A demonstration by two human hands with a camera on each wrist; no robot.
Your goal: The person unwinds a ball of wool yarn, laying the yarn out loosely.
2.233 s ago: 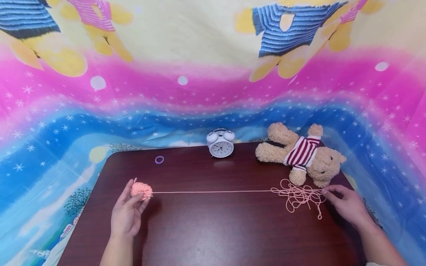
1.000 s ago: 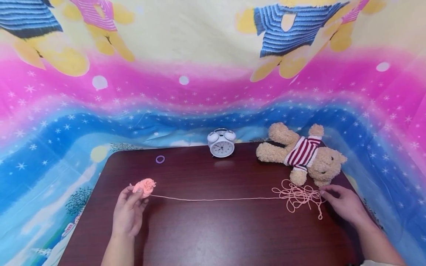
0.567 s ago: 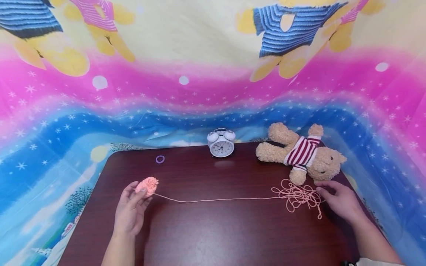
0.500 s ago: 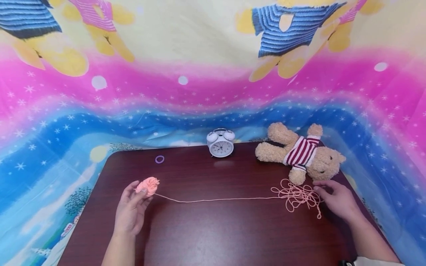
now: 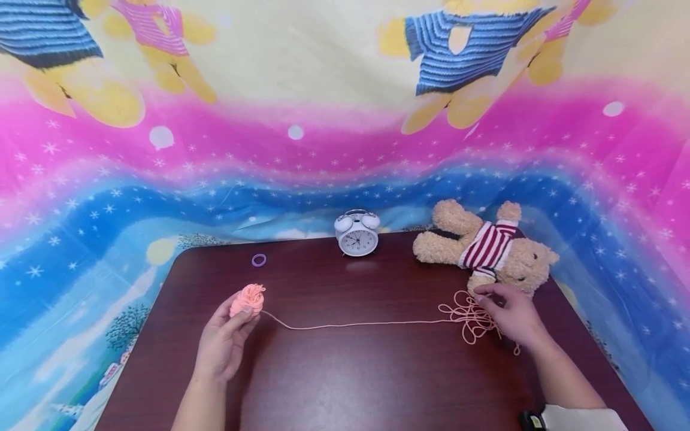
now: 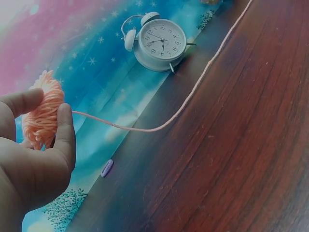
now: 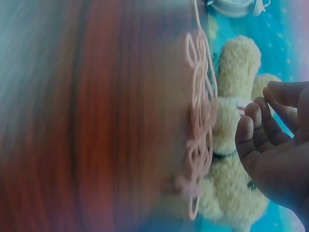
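My left hand (image 5: 222, 347) holds a small ball of peach yarn (image 5: 248, 301) between thumb and fingers, raised above the table. In the left wrist view the thumb presses one side of the yarn ball (image 6: 44, 113). A slack strand (image 5: 350, 324) runs from it across the table to a loose tangle of yarn (image 5: 466, 317). My right hand (image 5: 514, 317) hovers over that tangle, hiding its right part in the head view. Its fingers are loosely bent with nothing between them, as the right wrist view shows the hand (image 7: 280, 145) apart from the yarn loops (image 7: 200, 111).
A teddy bear (image 5: 487, 248) in a red-and-white striped shirt lies at the back right, just behind the tangle. A white twin-bell alarm clock (image 5: 358, 239) stands at the back middle. A purple ring (image 5: 259, 260) lies at the back left of the dark wooden table (image 5: 345, 383).
My right hand has let go of the yarn at the tangle's right end and moved left over it. My left hand has shifted slightly right with the ball; the once-taut strand now sags.
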